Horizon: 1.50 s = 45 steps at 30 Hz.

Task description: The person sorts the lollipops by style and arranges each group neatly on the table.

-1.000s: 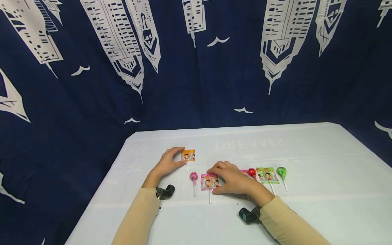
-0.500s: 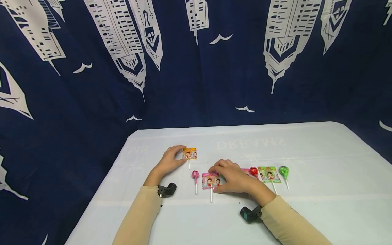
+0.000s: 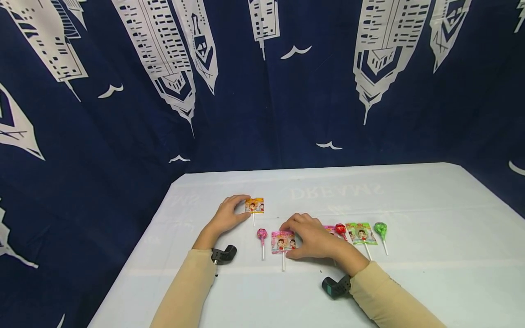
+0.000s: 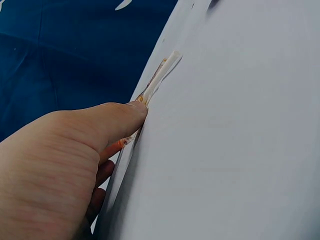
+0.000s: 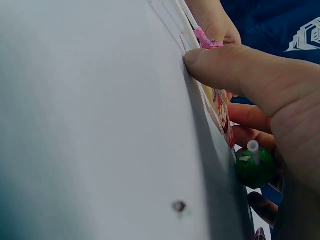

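My left hand (image 3: 227,217) grips the left edge of an orange printed packet (image 3: 257,205) with a white stick; in the left wrist view the thumb of my left hand (image 4: 65,160) lies on the packet. My right hand (image 3: 313,238) holds a pink packet (image 3: 283,242) at its right side, fingers at the top and thumb at the bottom. In the right wrist view, a green ball lollipop (image 5: 255,171) appears beside the fingers of my right hand (image 5: 280,95). A pink ball lollipop (image 3: 261,234) lies between the hands.
Right of my right hand lie a partly covered pink packet (image 3: 329,228), a red ball lollipop (image 3: 340,229), a green packet (image 3: 362,233) and a green ball lollipop (image 3: 380,229). The white table (image 3: 430,205) stands before a dark blue patterned cloth (image 3: 262,136).
The head view has shifted slightly. Both hands stay at the same packets, and the lollipops lie as before.
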Each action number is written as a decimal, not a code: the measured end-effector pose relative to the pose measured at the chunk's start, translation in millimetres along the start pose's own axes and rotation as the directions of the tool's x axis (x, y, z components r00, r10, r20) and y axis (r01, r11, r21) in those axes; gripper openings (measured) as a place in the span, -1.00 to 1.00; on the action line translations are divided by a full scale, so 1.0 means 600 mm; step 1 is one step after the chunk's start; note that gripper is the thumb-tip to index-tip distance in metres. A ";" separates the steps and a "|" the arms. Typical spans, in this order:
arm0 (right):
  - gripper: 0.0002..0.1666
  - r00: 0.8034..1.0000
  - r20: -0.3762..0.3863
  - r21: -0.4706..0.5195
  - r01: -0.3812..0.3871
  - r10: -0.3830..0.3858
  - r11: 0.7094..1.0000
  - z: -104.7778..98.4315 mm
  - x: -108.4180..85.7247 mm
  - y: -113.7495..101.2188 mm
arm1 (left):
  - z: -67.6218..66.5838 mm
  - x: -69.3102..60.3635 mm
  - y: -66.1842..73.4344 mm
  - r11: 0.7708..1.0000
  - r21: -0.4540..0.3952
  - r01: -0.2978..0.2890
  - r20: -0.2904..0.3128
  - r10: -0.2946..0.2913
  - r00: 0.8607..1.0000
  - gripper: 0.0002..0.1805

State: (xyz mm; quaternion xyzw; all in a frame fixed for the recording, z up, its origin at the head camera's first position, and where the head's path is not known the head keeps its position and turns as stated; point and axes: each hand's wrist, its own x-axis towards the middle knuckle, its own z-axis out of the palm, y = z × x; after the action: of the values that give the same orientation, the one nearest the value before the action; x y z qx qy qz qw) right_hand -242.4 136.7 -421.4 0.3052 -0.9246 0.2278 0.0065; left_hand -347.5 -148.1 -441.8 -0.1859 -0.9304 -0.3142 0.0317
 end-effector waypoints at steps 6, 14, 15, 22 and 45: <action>-0.31 1.000 -0.009 -0.003 -0.012 0.012 1.000 0.001 0.003 0.000 | -0.001 0.002 -0.001 1.000 -0.001 -0.011 -0.005 0.011 1.000 -0.40; -0.29 1.000 -0.018 0.015 -0.020 0.020 1.000 -0.002 0.004 -0.002 | -0.001 0.002 -0.004 1.000 -0.004 -0.017 -0.016 0.017 1.000 -0.41; -0.29 1.000 -0.020 0.016 -0.021 0.022 1.000 -0.002 0.004 -0.003 | -0.001 0.003 -0.004 1.000 -0.008 -0.019 -0.018 0.019 1.000 -0.41; -0.28 0.999 -0.022 0.045 -0.026 0.027 0.999 -0.005 0.006 -0.003 | -0.003 0.003 -0.006 1.000 -0.016 -0.013 -0.028 0.012 1.000 -0.42; -0.27 0.993 -0.108 0.179 -0.034 0.054 0.983 -0.064 0.022 0.011 | 0.004 0.007 -0.010 0.999 0.001 -0.037 -0.042 0.037 0.998 -0.44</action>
State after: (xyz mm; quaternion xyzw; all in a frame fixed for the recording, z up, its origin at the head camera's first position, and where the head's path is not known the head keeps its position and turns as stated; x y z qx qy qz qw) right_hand -261.8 150.5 -387.9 0.2707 -0.9054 0.3260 0.0265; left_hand -353.3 -149.8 -446.4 -0.1966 -0.9260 -0.3173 0.0573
